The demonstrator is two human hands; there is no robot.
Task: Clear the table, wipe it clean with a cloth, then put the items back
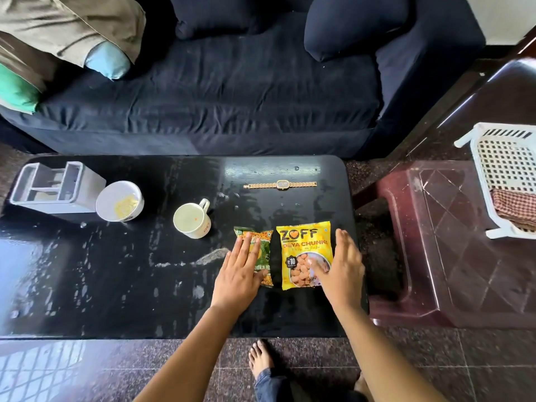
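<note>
Sofa (220, 91): dark blue, along the far side of the table; cushions at the back, a pile of khaki, light blue and green fabric at its left end.
Table (101, 285): black, glossy, low; streaked with wet smears and droplets; carrying every item below except the stool and basket.
Stool (452, 245): maroon plastic, just right of the table.
Basket (504, 175): white, perforated, standing on the stool; a checked cloth (514, 206) lying inside.
Grey organiser (55, 187): open-topped, compartmented, at the far-left part of the table.
Bowl (119, 201): white, touching or just beside the organiser's right side; yellowish residue inside.
Mug (193, 217): white, handle pointing away and to the right; between the bowl and the packets.
Yellow packet (303, 250): marked ZOFF, flat on the table near its right edge, printed side up.
Green packet (262, 250): flat, just left of the yellow one, partly hidden.
Left hand (240, 271): open, fingers together, palm pressed flat on the green packet.
Right hand (340, 268): open, fingers spread a little, resting on the lower right part of the yellow packet; gripping nothing.
Wristwatch (280, 184): gold-toned, strap laid out straight, beyond the packets near the far edge.
</note>
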